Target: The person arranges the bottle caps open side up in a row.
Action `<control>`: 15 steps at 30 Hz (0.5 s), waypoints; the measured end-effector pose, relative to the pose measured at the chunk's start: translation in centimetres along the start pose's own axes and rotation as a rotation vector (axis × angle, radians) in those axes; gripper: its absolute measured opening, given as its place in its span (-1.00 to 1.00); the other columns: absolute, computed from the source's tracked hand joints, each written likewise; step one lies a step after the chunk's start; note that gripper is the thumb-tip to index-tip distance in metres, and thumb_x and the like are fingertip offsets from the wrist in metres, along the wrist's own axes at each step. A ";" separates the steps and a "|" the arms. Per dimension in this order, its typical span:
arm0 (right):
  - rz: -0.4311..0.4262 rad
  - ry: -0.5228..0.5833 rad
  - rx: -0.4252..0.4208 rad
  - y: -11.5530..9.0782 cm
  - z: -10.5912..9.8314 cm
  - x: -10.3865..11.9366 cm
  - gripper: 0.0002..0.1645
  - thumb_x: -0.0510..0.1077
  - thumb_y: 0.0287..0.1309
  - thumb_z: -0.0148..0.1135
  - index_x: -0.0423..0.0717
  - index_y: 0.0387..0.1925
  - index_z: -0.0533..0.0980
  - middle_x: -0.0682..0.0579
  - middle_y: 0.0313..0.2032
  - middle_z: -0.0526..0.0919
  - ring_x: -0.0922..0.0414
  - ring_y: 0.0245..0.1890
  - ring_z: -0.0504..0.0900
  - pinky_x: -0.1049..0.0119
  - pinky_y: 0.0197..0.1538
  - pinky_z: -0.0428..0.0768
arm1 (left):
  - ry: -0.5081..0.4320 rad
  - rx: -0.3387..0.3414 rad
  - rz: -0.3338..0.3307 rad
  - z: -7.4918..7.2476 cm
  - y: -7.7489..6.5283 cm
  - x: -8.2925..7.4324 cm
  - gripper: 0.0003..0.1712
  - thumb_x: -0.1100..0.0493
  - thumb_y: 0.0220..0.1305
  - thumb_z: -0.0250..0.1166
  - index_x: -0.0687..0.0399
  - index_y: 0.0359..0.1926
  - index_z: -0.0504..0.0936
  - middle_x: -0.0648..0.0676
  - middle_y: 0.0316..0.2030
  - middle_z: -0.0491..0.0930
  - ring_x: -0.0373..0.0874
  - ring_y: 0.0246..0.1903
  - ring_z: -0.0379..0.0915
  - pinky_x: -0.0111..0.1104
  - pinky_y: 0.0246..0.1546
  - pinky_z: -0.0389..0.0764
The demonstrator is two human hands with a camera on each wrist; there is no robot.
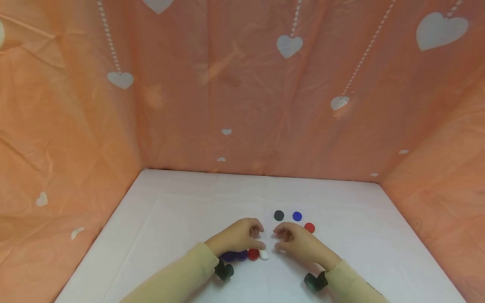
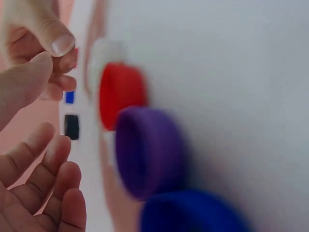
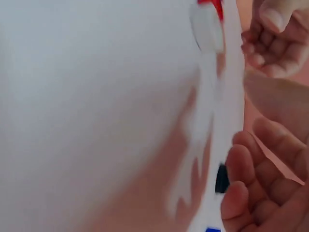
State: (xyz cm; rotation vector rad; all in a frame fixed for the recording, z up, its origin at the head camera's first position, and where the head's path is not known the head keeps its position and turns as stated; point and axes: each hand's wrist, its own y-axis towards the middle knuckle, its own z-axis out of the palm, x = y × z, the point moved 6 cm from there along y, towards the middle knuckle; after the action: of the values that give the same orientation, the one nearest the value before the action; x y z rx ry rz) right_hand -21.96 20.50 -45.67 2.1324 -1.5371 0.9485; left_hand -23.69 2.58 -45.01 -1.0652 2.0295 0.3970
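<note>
My left hand (image 1: 239,235) hovers over a row of round bottle caps with its fingers loosely bent and nothing between them. That row runs from a dark blue cap (image 2: 190,215) through a purple cap (image 2: 152,152) and a red cap (image 1: 253,254) to a white cap (image 1: 264,254), nearest the gap between the hands. Facing it, my right hand (image 1: 299,244) is raised with curved fingers and holds nothing. Behind the right hand lie a black cap (image 1: 278,215), a blue cap (image 1: 297,216) and another red cap (image 1: 309,227), which the hand partly borders in the head view.
A white table (image 1: 182,198) carries everything. Orange cloth walls (image 1: 246,92) with white hearts enclose its back and sides. Dark wrist-worn devices (image 1: 316,281) hang below both sleeves, close to the tabletop.
</note>
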 end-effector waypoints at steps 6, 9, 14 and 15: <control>0.069 0.021 -0.167 1.5 -2.3 -1.1 -0.57 -0.04 0.03 0.46 -0.01 -0.05 0.55 0.17 -0.28 0.58 0.18 -0.24 0.53 0.24 -0.20 0.52 | -0.215 -0.049 -0.064 -1.2 1.8 0.7 -0.51 0.07 0.03 0.52 0.13 -0.03 0.58 0.08 -0.17 0.56 -0.17 -0.24 0.49 -0.23 -0.12 0.50; 0.098 0.036 -0.202 2.1 -2.9 -1.6 -0.53 -0.06 0.05 0.45 -0.06 0.00 0.54 0.15 -0.27 0.59 0.19 -0.24 0.54 0.24 -0.18 0.53 | -0.222 -0.067 -0.077 -1.3 2.8 0.9 -0.50 0.10 0.03 0.52 0.14 -0.02 0.58 0.10 -0.16 0.56 -0.16 -0.24 0.48 -0.24 -0.14 0.50; 0.125 0.057 -0.251 2.8 -3.4 -2.1 -0.47 -0.07 0.03 0.46 -0.11 0.05 0.52 0.07 -0.21 0.60 0.14 -0.20 0.57 0.17 -0.10 0.55 | -0.207 -0.081 -0.050 -1.3 4.3 1.1 -0.51 0.15 0.03 0.51 0.18 -0.01 0.58 0.08 -0.21 0.56 -0.16 -0.24 0.46 -0.28 -0.15 0.49; 0.124 0.060 -0.259 2.9 -3.4 -2.1 -0.46 -0.07 0.03 0.46 -0.12 0.05 0.51 0.05 -0.19 0.61 0.13 -0.19 0.57 0.15 -0.09 0.55 | -0.209 -0.081 -0.052 -1.3 4.5 1.2 -0.51 0.16 0.03 0.51 0.19 -0.01 0.58 0.07 -0.22 0.56 -0.16 -0.24 0.46 -0.28 -0.14 0.49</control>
State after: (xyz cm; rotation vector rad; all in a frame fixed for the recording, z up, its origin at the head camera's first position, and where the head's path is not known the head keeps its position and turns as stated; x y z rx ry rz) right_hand -26.15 22.99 -44.97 1.8332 -1.6776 0.7949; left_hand -28.37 3.88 -45.42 -1.0768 1.8109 0.5445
